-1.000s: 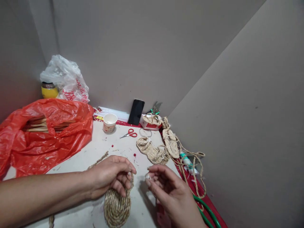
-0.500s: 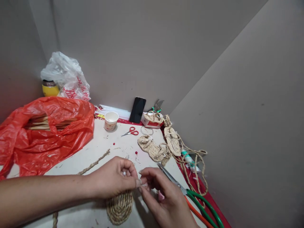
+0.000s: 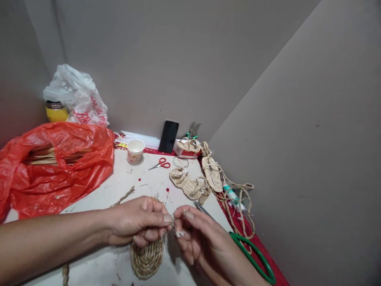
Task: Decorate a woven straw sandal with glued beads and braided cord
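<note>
My left hand [image 3: 145, 220] is closed, thumb and forefinger pinched on something too small to make out. Close beside it, my right hand [image 3: 198, 236] has its fingers curled in a pinch. Small white beads [image 3: 179, 234] show at the right fingers, and the two sets of fingertips almost meet. Beneath the left hand is a woven straw sole [image 3: 147, 260], its upper part hidden by that hand. Green-handled shears [image 3: 253, 254] lie partly covered behind the right hand and forearm.
A red plastic bag [image 3: 74, 171] of straw lies left. Behind are a paper cup [image 3: 135, 151], red-handled scissors [image 3: 160, 163], a phone [image 3: 168, 136] and two red beads. Woven straw pieces [image 3: 190, 184] and loose cord [image 3: 242, 210] lie right, near the grey wall [image 3: 297, 159].
My left hand has turned so its thumb lies on top. The white beads now show at my right fingers, and my right hand covers more of the shears. The view has shifted slightly.
</note>
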`<state>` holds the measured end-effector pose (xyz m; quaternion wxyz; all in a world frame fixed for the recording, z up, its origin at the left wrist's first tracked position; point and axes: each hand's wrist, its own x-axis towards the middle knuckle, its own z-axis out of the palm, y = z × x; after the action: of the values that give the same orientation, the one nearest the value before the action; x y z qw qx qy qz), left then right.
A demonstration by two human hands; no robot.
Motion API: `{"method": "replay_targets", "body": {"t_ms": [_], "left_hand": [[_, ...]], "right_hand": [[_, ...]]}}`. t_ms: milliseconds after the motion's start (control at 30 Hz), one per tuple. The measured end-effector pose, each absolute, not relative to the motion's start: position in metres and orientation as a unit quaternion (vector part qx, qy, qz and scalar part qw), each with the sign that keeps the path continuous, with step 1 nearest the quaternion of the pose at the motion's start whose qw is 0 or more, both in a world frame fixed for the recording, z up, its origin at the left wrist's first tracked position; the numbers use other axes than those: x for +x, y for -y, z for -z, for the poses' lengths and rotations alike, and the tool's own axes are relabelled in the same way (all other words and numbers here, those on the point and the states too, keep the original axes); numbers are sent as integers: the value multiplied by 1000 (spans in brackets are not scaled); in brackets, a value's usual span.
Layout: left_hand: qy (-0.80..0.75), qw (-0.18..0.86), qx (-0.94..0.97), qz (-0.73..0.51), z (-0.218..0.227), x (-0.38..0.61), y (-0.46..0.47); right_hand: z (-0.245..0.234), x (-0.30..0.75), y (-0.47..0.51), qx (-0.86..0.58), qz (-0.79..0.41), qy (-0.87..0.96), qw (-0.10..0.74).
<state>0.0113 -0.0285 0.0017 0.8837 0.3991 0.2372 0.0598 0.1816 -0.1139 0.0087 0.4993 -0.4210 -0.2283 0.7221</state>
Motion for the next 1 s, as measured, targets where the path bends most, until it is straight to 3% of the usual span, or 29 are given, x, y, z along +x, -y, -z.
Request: {"method": "replay_targets", "body": {"t_ms": [433,767,867,1000], "left_hand": [[-231,891,389,-34,-1,12,28],[-248,885,393,-28,1,12,30],[-256,878,401,-41,0,12,32],[-256,875,407,-57,-2,12,33]], "right_hand": [[-9,179,116,-583,-502,450,453],[-9,181,123,-542,-190,720,390],[-9,177,122,-571,-222,681,401],[-5,177,119,-606,-449,482,447]]}}
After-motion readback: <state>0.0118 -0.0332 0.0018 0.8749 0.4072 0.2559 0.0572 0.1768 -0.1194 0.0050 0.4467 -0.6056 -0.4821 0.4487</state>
